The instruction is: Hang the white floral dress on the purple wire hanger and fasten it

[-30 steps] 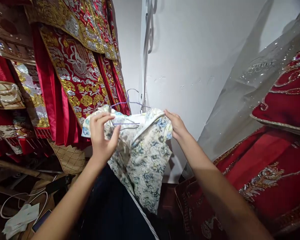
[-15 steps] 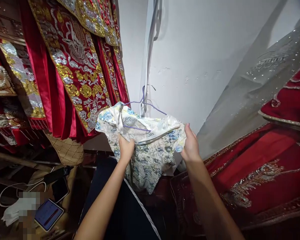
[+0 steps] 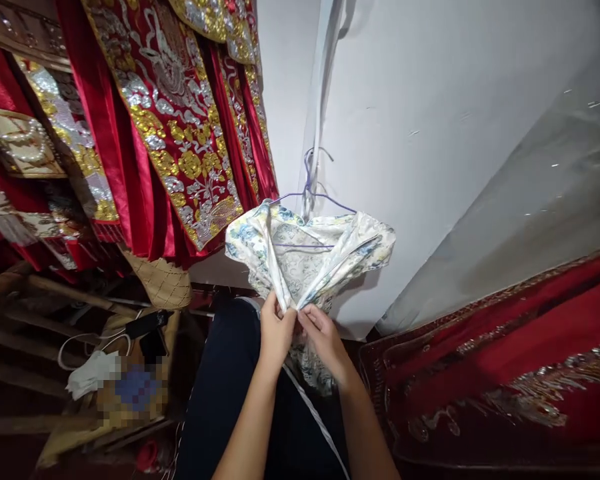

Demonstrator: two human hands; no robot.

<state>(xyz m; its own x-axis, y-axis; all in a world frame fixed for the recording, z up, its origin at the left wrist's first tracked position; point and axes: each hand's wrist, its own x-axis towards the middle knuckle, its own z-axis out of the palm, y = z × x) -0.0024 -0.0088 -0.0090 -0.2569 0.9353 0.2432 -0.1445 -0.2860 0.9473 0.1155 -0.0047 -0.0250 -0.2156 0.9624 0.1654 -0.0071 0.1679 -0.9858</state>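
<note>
A white short-sleeved blouse [image 3: 247,237] with a blue floral print hangs on a purple wire hanger [image 3: 305,193]. The hanger hooks onto a pale strap [image 3: 320,87] that runs down the wall. With fingers closed, my left hand [image 3: 277,330] pinches the left front edge of the blouse at the bottom of its V-shaped neckline. Right beside it, my right hand [image 3: 327,340] grips the opposite front edge, so both edges meet between my fingertips. The lower part of the blouse drops behind my hands and is partly hidden.
Red costumes with gold and silver sequins [image 3: 190,160] hang at the left. Another red beaded garment [image 3: 480,380] spreads along the right under a clear sheet [image 3: 480,220]. At lower left, a wooden chair [image 3: 55,440] bears a white cable [image 3: 65,347], a black device [image 3: 147,323] and crumpled white tissue [image 3: 93,373].
My right hand has left the right sleeve and moved inward to the front edge. My left hand has shifted right and down along the neckline. The two neckline edges now meet in a V.
</note>
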